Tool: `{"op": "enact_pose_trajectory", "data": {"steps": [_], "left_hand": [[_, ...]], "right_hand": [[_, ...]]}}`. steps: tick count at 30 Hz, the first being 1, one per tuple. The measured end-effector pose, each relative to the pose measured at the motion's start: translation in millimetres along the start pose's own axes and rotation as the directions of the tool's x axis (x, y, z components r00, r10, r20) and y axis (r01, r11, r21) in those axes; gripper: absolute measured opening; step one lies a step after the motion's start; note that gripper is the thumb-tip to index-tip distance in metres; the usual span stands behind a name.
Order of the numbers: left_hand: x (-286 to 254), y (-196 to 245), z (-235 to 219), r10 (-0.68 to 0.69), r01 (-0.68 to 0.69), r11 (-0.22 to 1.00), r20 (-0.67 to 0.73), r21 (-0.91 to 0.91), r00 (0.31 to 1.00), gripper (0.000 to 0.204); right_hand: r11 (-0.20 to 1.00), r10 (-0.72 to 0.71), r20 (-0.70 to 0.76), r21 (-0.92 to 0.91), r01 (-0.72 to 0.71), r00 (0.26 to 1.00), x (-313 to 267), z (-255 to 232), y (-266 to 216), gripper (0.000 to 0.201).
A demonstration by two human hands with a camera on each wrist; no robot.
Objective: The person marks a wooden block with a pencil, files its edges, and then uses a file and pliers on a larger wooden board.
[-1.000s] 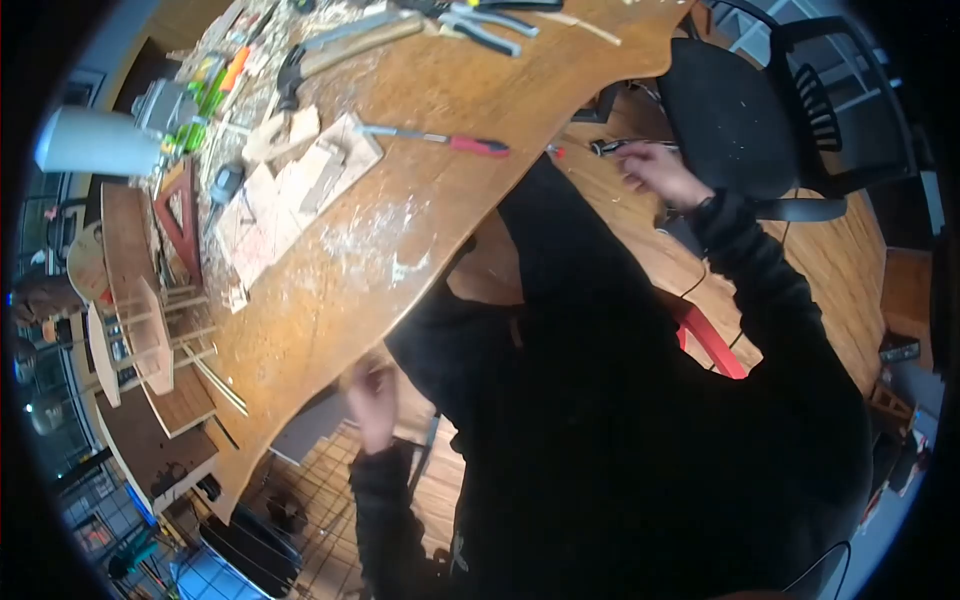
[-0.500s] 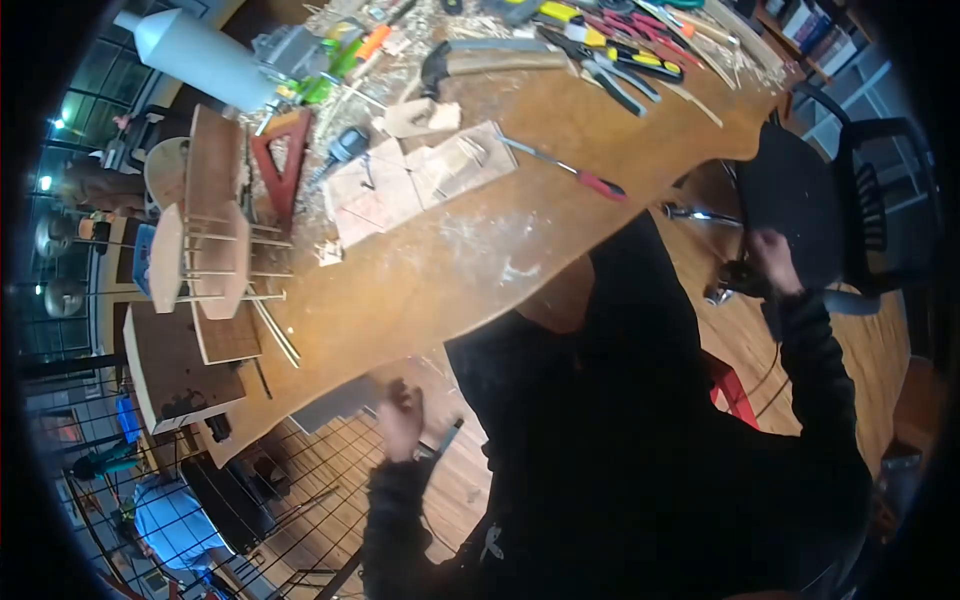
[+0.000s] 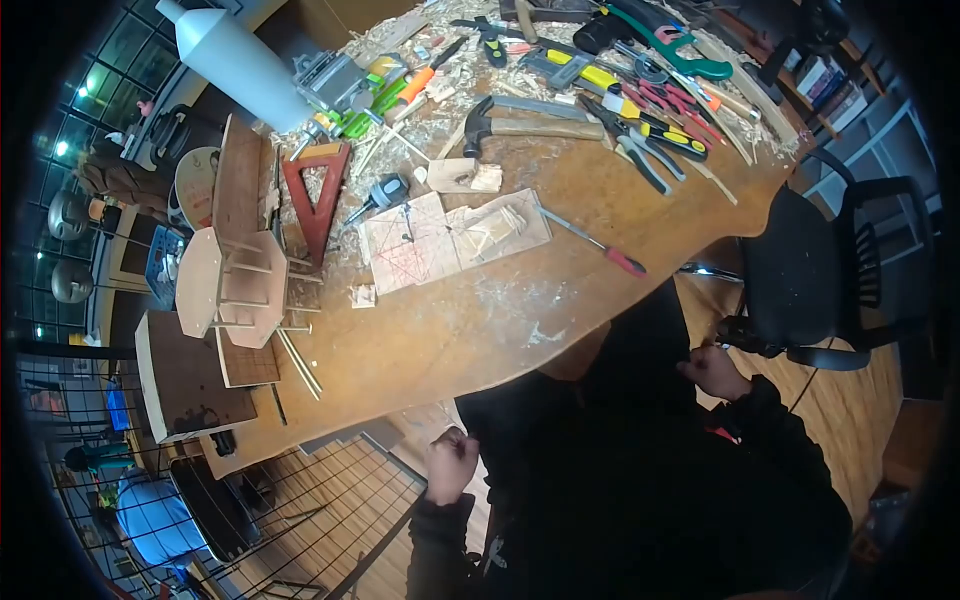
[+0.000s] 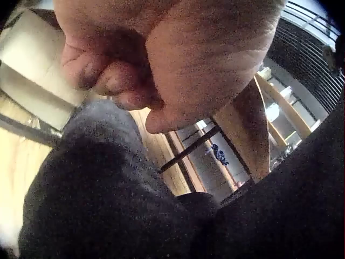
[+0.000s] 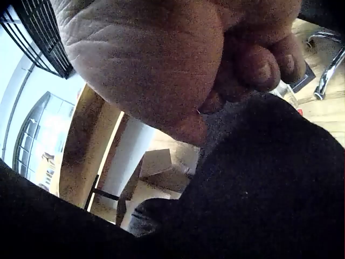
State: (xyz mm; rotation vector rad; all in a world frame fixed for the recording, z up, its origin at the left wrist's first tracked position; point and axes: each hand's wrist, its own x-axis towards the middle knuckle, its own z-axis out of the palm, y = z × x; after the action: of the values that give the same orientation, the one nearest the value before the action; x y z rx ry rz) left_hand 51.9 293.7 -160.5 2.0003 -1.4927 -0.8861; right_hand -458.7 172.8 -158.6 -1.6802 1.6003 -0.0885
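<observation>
Near the table edge, my left hand (image 3: pixel 452 465) is raised over the lap, its fingers curled in toward the palm with nothing visible in them. My right hand (image 3: pixel 715 370) is on the other side of the dark-clothed body, beside the thigh. Its fingers (image 5: pixel 259 67) are bent in too, and no object shows in them. Both hands are apart from the wooden table (image 3: pixel 430 350). Closest on the tabletop are a red-handled screwdriver (image 3: pixel 625 262) and a marked wooden board (image 3: pixel 410 250) with a carved piece (image 3: pixel 490 232) on it.
A claw hammer (image 3: pixel 540 127), pliers (image 3: pixel 645 155), a red triangle square (image 3: pixel 318 200) and wood shavings cover the table's far part. A wooden model with dowels (image 3: pixel 235 285) stands at left. A black chair (image 3: pixel 800 270) is at right, a wire grid (image 3: pixel 330 500) below left.
The view has shifted, showing more of the tabletop. Both hands have drawn in toward the body; the right one has come away from beside the chair. The tools on the table lie as before.
</observation>
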Motion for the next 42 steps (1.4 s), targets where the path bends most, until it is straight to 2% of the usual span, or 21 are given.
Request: {"op": "enact_pose_trajectory", "data": {"steps": [4,6,10,12,14,16,18,19,20,22,26,30,31,32,34,35,38,39,40,41,42], "left_hand": [[2.0,9.5,-12.3,0.017,-0.017,0.999,0.004,0.051,1.000,0.024],[0.7,36.7,-19.0,0.037,-0.037,0.999,-0.024,-0.005,0.999,0.024],[0.5,76.7,-35.0,0.058,-0.059,0.998,-0.036,-0.020,0.998,0.024],[9.9,96.6,-44.7,0.079,-0.081,0.996,-0.050,-0.031,0.996,0.025],[17.7,119.1,-55.1,0.222,-0.222,0.975,-0.005,-0.004,0.975,0.027],[29.1,146.2,-67.9,0.262,-0.262,0.965,0.009,0.005,0.965,0.025],[40.2,170.8,-77.9,0.519,-0.524,0.843,0.072,0.119,0.851,0.025],[44.6,181.6,-81.1,0.574,-0.584,0.787,0.110,0.200,0.811,0.025],[50.1,191.2,-80.9,0.561,-0.568,0.797,0.096,0.207,0.822,0.025],[62.4,208.5,-78.0,0.756,-0.773,0.574,0.187,0.271,0.627,0.025],[83.2,225.5,-59.2,0.847,-0.862,0.470,0.180,0.189,0.501,0.019],[89.9,226.3,-18.8,0.919,-0.921,0.388,0.092,-0.030,0.384,0.020],[88.2,220.5,-6.5,0.908,-0.895,0.419,0.078,-0.150,0.412,0.021],[87.2,214.6,3.9,0.894,-0.866,0.445,0.061,-0.230,0.443,0.021],[83.8,194.7,12.9,0.845,-0.807,0.535,0.153,-0.249,0.512,0.020],[82.8,179.4,18.2,0.792,-0.744,0.610,0.162,-0.273,0.589,0.021],[60.1,125.0,27.1,0.490,-0.451,0.862,0.156,-0.233,0.857,0.022],[50.1,112.6,23.0,0.390,-0.358,0.909,0.132,-0.215,0.911,0.022],[39.7,102.6,17.5,0.282,-0.257,0.945,0.108,-0.201,0.953,0.022],[30.7,95.7,12.8,0.280,-0.255,0.945,0.106,-0.203,0.954,0.022],[20.7,89.9,10.3,0.160,-0.140,0.968,0.078,-0.209,0.984,0.023]], "right_hand": [[0.990,0.055,0.073,0.126,-0.064,0.996,-2.7,-9.9,1.7,0.029],[0.988,0.040,0.104,0.143,-0.055,0.994,-7.8,-11.2,-0.1,0.021],[0.992,0.029,0.188,0.113,-0.051,0.982,-13.8,-14.5,-10.3,0.016],[1.000,-0.011,0.227,-0.008,0.013,0.974,-11.8,-16.9,-14.8,0.018],[1.000,-0.010,0.319,-0.020,0.018,0.948,-8.6,-29.0,-35.4,0.019],[0.995,-0.059,0.348,-0.055,0.084,0.935,0.0,-33.5,-50.4,0.020],[0.983,-0.106,0.393,-0.098,0.156,0.914,8.6,-38.3,-65.4,0.021],[0.969,-0.192,0.435,-0.059,0.240,0.880,14.7,-40.8,-74.0,0.022],[0.948,-0.274,0.480,-0.011,0.318,0.833,19.6,-40.9,-79.8,0.023],[0.928,-0.323,0.519,0.008,0.373,0.791,34.5,-33.7,-92.6,0.026],[0.790,-0.515,0.592,0.049,0.611,0.619,71.6,-19.0,-143.3,0.027],[0.724,-0.635,0.513,0.134,0.677,0.577,95.8,26.5,-150.3,0.026],[0.777,-0.578,0.548,0.141,0.614,0.605,81.8,10.6,-182.5,0.026],[0.768,-0.588,0.545,0.143,0.625,0.598,85.9,17.5,-180.5,0.026],[0.612,-0.740,0.477,0.186,0.769,0.474,88.9,40.5,-164.7,0.026],[0.589,-0.740,0.490,0.139,0.796,0.461,88.0,44.0,-159.9,0.024],[0.668,-0.669,0.435,-0.005,0.744,0.603,78.5,32.4,-159.9,0.026],[0.661,-0.671,0.440,-0.008,0.750,0.597,75.1,27.3,-153.2,0.026],[0.705,-0.651,0.391,-0.009,0.710,0.651,70.0,23.0,-142.1,0.025],[0.750,-0.621,0.338,-0.006,0.662,0.707,64.0,18.9,-134.0,0.023],[0.751,-0.618,0.346,-0.008,0.661,0.706,56.7,14.8,-127.6,0.023]]}}
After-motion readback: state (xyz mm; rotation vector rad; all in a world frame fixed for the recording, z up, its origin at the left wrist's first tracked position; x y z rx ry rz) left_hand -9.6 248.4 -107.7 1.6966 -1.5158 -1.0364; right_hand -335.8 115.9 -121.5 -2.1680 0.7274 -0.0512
